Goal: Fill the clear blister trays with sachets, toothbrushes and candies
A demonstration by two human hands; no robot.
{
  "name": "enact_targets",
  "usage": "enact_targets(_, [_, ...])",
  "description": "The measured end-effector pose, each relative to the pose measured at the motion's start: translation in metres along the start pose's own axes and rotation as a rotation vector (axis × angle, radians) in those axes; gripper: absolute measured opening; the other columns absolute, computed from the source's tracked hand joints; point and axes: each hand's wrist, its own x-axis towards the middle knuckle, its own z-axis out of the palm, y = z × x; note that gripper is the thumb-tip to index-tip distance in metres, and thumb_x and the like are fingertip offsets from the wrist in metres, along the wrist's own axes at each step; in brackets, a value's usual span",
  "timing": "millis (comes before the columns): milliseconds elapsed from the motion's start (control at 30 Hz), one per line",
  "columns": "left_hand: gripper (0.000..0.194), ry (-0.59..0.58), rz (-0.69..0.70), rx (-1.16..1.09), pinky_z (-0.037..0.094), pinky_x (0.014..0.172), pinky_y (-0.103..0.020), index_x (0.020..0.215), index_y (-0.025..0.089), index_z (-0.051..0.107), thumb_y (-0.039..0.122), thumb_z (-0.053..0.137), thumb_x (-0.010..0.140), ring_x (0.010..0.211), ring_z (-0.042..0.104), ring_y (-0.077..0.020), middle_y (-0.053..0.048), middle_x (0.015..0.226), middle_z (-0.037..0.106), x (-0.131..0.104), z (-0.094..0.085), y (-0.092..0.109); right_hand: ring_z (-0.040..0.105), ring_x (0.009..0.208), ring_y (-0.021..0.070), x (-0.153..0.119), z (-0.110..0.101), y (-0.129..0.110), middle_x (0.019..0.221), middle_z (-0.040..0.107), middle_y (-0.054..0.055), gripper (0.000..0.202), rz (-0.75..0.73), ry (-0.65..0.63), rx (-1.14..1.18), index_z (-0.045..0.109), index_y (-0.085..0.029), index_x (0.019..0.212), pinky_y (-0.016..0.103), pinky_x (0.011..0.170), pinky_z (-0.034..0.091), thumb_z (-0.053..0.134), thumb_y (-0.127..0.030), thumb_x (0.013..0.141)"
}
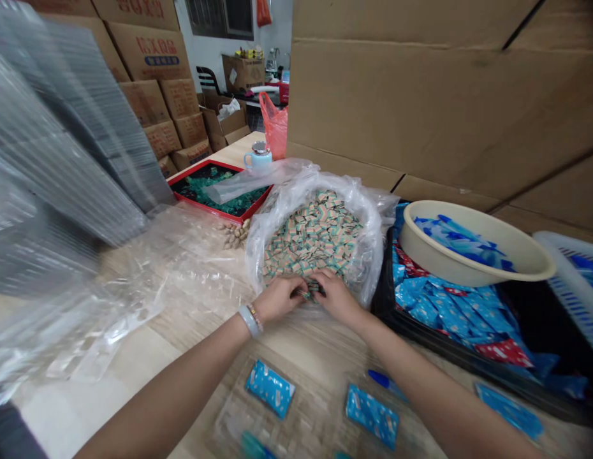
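Observation:
At the near rim of a clear plastic bag [375,245] spread open in a round shape, both my hands meet over a heap of small green, pink and tan packets [320,233]. My left hand [278,298], with bracelets at the wrist, has its fingers curled and pinched on a few small packets. Opposite it, my right hand [337,296] is curled the same way, thumb and fingers closed on packets. How many each holds is hidden. Below my forearms lie a blue dotted pouch [270,388] and a second blue pouch [372,415] in clear trays.
Stacked clear plastic trays [52,127] rise at left. Behind are a red-rimmed tray [205,167] with green pieces, nuts [235,234] and a blue mug [259,156]. At right, a cream basin [478,271] sits over a black crate [387,312] of blue and red pouches.

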Motion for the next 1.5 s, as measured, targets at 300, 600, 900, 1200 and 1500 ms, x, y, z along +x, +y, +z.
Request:
enact_targets(300, [0.017,0.138,-0.03,-0.019,0.041,0.073,-0.023,0.086,0.016,0.059,0.014,0.051,0.072,0.08,0.054,-0.0137,-0.004,0.085,0.06,-0.002,-0.007,-0.003,0.047,0.088,0.0177,-0.003,-0.003,-0.007,0.087,0.055,0.006,0.021,0.016,0.031,-0.109,0.059,-0.015,0.087,0.03,0.079,0.037,0.049,-0.009,0.07])
enact_targets(600, [0.012,0.101,-0.45,-0.472,0.038,0.051,-0.019,0.07,0.01,0.058,0.017,0.059,0.06,0.051,0.046,-0.0076,0.003,0.056,0.054,0.026,-0.021,-0.011,0.048,0.065,0.0131,-0.009,-0.013,-0.003,0.072,0.056,0.003,0.01,0.198,0.248,0.113,0.058,-0.017,0.073,0.024,0.061,0.038,0.049,-0.016,0.069])
enact_targets(900, [0.008,0.106,-0.347,-0.123,0.039,0.06,-0.021,0.07,0.012,0.06,0.017,0.057,0.064,0.062,0.049,-0.0107,0.0,0.065,0.056,0.04,0.026,0.011,0.049,0.056,0.0131,-0.015,-0.011,0.013,0.066,0.058,0.001,0.021,0.374,0.365,0.553,0.058,-0.017,0.077,0.025,0.055,0.039,0.05,-0.032,0.066])
enact_targets(1200, [0.017,0.109,-0.347,0.236,0.041,0.068,-0.024,0.078,0.014,0.063,0.011,0.052,0.065,0.075,0.054,-0.0152,-0.007,0.084,0.059,0.044,0.036,0.027,0.051,0.062,0.0137,-0.019,-0.006,0.016,0.068,0.057,0.0,0.011,0.358,0.332,0.429,0.054,-0.019,0.074,0.026,0.06,0.04,0.049,-0.023,0.065])
enact_targets(1500, [0.017,0.125,-0.148,0.119,0.041,0.07,-0.024,0.079,0.013,0.062,0.009,0.049,0.068,0.073,0.053,-0.0138,-0.004,0.076,0.059,0.027,0.037,0.02,0.037,0.033,0.0081,0.01,-0.018,0.005,0.044,0.042,-0.009,0.006,0.647,0.1,0.752,0.044,-0.021,0.079,0.019,0.036,0.031,0.044,-0.019,0.074])
